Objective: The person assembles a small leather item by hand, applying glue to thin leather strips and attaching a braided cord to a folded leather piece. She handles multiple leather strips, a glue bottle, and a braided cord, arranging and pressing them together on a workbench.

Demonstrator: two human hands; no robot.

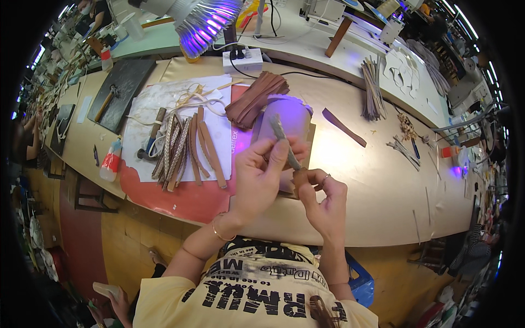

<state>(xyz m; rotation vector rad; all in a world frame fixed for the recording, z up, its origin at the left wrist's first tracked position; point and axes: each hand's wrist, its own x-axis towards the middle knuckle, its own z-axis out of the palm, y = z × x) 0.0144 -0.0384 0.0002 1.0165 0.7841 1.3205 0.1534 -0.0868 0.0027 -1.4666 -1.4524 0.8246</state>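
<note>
A narrow greyish strip [278, 128] is held up in front of me over the table, running slantwise between my two hands. My left hand [260, 169] pinches it near its middle with thumb and fingers. Lower and to the right, my right hand [325, 205] grips its bottom end, where a small brown part shows at the fingertips. Just behind the hands stands a block with a rounded, pale top [292, 112], lit violet. A thick bundle of flat brown strips [257, 98] lies beside it on the left.
Patterned strips [174, 145], plain brown strips [212, 156] and a hammer [147, 153] lie on white paper [136, 112] at left. A bottle [111, 161] stands near the edge. A lamp [205, 24] hangs above. One brown strip [344, 127] lies right.
</note>
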